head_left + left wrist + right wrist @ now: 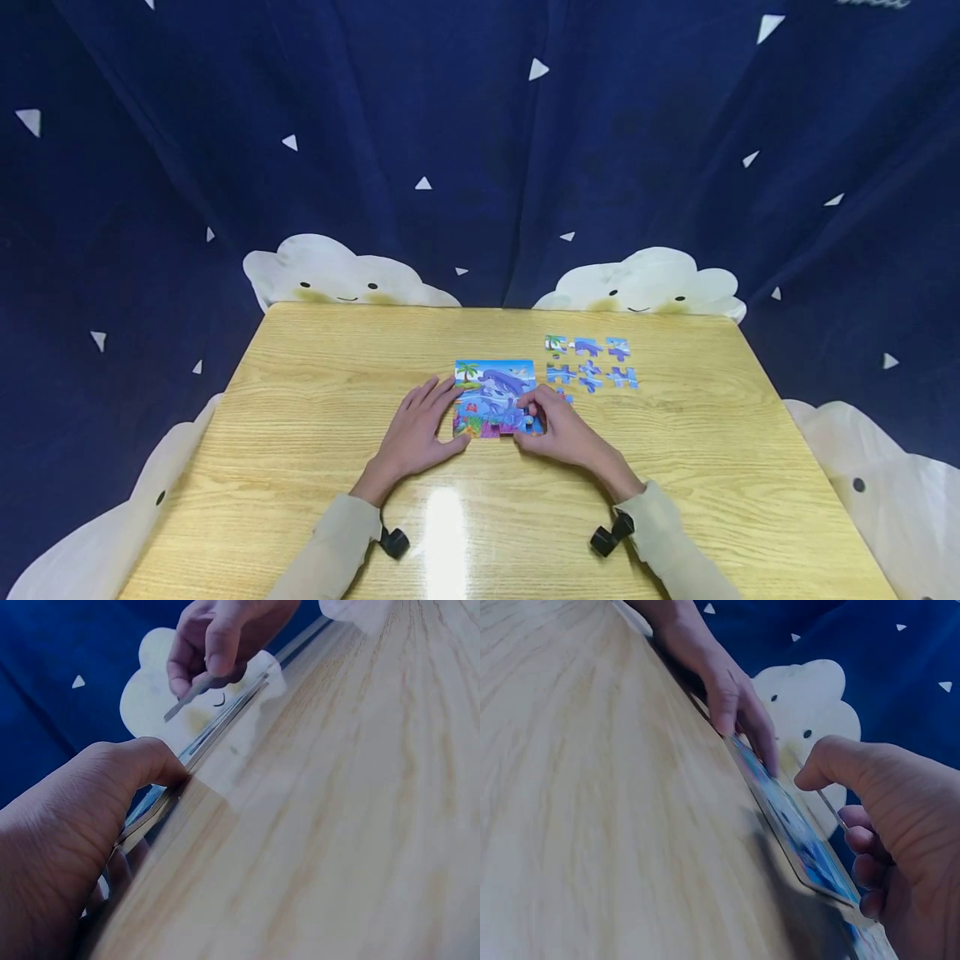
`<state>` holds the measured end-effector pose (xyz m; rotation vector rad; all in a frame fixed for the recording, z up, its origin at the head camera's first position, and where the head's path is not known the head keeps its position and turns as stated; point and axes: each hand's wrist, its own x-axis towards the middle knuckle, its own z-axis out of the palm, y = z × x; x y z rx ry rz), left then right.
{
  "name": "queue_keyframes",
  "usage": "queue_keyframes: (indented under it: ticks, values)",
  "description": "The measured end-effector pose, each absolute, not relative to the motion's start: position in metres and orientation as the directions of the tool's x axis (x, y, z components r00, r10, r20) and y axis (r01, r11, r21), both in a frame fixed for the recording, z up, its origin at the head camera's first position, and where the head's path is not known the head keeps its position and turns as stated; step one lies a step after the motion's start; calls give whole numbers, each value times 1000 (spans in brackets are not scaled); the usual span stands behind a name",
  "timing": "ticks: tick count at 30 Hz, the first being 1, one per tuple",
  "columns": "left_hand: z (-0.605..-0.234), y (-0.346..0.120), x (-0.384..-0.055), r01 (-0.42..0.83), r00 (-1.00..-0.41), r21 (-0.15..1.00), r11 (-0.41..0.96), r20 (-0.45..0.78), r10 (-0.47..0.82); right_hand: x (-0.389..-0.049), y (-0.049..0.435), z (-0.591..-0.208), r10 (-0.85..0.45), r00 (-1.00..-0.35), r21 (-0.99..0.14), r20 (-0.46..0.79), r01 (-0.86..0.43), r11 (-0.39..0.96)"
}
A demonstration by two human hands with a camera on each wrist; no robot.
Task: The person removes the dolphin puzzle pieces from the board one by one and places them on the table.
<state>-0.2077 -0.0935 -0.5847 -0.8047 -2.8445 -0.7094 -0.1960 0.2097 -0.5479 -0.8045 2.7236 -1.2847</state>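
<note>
A dolphin jigsaw puzzle (487,383) lies flat on the table in the head view, with a dark gap at its near edge. My left hand (418,433) rests against its left side, fingers spread and fairly straight, the thumb touching the near left corner. Over the puzzle's right part, my right hand (566,427) pinches a jigsaw piece between thumb and fingers. In the left wrist view that piece (186,699) is seen tilted, raised above the board. The right wrist view shows the piece (829,808) edge-on; its picture is hidden.
Several loose jigsaw pieces (590,367) lie in rows right of the puzzle, one partly hidden behind my right hand. The wooden table (322,358) ends at a dark blue curtain (480,125) with white clouds. A small black camera sits on each wrist.
</note>
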Motion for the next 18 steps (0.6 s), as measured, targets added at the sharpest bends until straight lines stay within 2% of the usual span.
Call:
queue_keyframes:
  ticks: [18]
  values:
    - [-583,-94,-206,508,-860,426,749,203,468,-196,265,-547,-396,-881,-689,257,-455,564]
